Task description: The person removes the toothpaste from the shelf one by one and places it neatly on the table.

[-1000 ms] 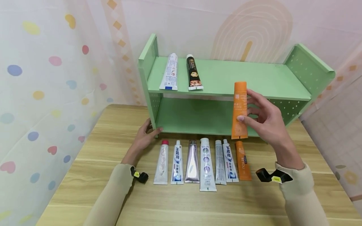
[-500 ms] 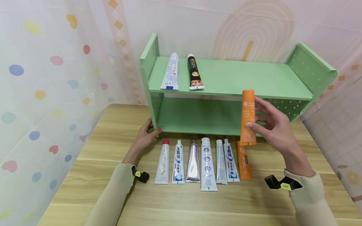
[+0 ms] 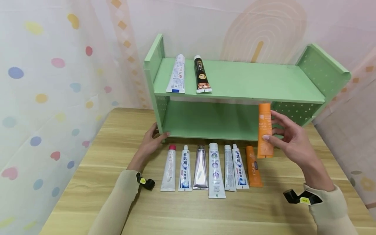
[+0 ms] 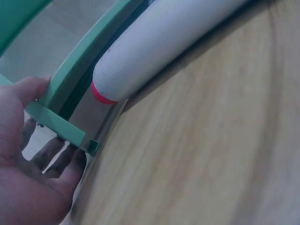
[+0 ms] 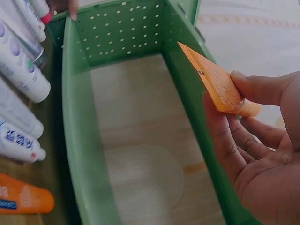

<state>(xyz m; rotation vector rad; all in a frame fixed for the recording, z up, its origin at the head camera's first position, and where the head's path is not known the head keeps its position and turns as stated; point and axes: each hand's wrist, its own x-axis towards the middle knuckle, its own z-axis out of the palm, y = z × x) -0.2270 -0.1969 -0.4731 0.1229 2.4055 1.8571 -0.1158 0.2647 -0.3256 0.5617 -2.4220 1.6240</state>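
Note:
In the head view my right hand (image 3: 295,142) pinches an orange tube (image 3: 265,120) between thumb and fingers. Its cap points up, and it is held before the right part of the green shelf (image 3: 241,83). The right wrist view shows this tube (image 5: 220,84) from its flat crimped end. My left hand (image 3: 151,141) grips the shelf's left front corner, with the thumb inside and the fingers behind the side panel. A second orange tube (image 3: 253,169) lies on the table, just below and left of the held one.
In a row before the shelf lie a red-capped white tube (image 3: 168,173), a silver tube (image 3: 201,171), a large white tube (image 3: 215,176) and several others. On the top board lie a white tube (image 3: 177,75) and a black tube (image 3: 201,75). A patterned curtain (image 3: 194,23) hangs behind.
My right hand has moved right and down in the head view with the orange tube, uncovering the second orange tube below. The left hand stays at the shelf corner.

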